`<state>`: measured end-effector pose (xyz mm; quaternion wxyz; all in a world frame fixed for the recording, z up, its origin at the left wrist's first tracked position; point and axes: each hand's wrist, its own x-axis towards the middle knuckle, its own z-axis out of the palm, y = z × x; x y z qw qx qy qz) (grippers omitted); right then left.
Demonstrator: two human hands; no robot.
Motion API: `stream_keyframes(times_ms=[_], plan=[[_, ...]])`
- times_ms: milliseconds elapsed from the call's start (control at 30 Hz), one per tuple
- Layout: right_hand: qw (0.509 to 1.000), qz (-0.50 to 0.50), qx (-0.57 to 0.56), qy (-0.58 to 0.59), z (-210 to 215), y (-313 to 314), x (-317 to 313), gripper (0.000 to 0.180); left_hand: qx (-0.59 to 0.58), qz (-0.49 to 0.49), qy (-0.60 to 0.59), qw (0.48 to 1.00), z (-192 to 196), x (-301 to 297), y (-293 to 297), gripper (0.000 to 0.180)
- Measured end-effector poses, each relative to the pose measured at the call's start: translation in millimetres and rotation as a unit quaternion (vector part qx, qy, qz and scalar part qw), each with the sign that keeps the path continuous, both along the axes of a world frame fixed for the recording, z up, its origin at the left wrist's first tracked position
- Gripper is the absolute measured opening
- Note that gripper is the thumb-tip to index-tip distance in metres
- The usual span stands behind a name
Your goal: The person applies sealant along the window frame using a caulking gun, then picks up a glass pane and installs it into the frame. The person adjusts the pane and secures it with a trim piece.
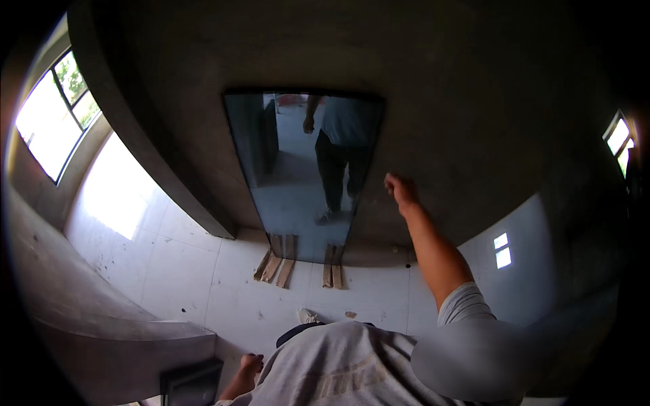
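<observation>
A tall dark-framed glass panel (298,176) leans on the wall, its glossy face reflecting my body and legs. Its lower edge stands over short wooden strips (269,268) on the left and another pair of strips (333,276) on the right. My right hand (401,189) is raised just right of the panel, apart from its frame, with fingers curled and no object showing. Low by my side, my left hand (251,363) is also curled closed, away from the panel; nothing shows in it.
Behind the panel rises a dark, bare wall (447,122). Pale tiled floor (183,271) runs below, with a shoe (307,316) of mine on it. At the left, a bright window (57,115) lies past a wall edge. A dark framed object (191,382) stands at lower left.
</observation>
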<state>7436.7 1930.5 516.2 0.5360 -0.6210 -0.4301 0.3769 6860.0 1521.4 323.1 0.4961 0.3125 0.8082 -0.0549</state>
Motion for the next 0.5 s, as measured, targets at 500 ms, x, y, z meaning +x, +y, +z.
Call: stream_keyframes(times_ms=[500], plan=[[0.979,0.125,0.15,-0.062,71,143,-6,0.071,0.357,0.112,-0.126,0.919,101,103,266,0.028]])
